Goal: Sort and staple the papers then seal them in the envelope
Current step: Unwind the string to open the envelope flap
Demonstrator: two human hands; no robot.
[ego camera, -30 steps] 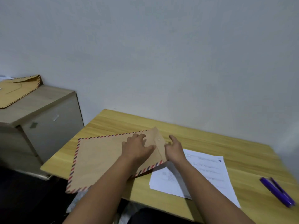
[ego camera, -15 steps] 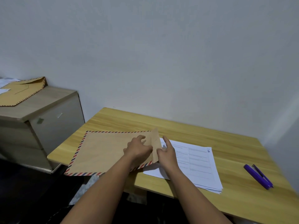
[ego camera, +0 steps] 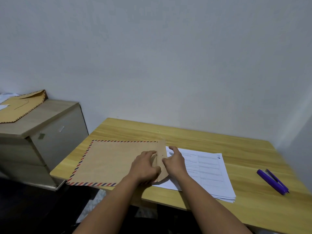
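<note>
I had the wooden table under both hands, its near right corner cut off by the frame edge. Off to the left of the left hand stood a low cabinet, only partly in view, with a second brown envelope lying on top and running out of the picture. On the table, the brown envelope with its red-and-blue striped border lay flat, stretching leftward from the left hand; its near edge reached the table's front edge. That hand rested on the envelope's right end, fingers bent down onto the paper beside the flap, and I could not tell whether they pressed or pinched. The right hand sat just beside it, at the flap's edge, fingers loosely curved and spread (the thumb touched the flap, as far as I could make out). The two hands were close but not touching. From under the flap and right hand, the stack of printed papers extended to the right, its text too small to read. Well to the right of the right hand lay a purple stapler.
</note>
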